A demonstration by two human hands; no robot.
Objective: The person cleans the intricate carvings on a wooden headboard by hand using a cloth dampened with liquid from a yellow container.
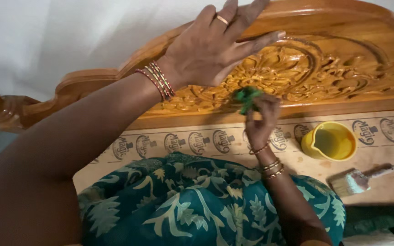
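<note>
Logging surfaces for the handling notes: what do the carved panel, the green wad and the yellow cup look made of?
Carved panel: wood, glossy amber finish, highlights on the relief; likely varnished.
Green wad, pinched in the right hand: soft crumpled cloth, matte; could be a scouring pad.
Yellow cup: smooth moulded plastic, by its look.

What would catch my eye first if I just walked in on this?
The carved wooden headboard glowing orange across the top, with the left hand spread flat on its floral carving. Just below, the right hand pinches a green cloth against the wood. At right, a yellow cup and a paintbrush lie on cardboard.
</note>
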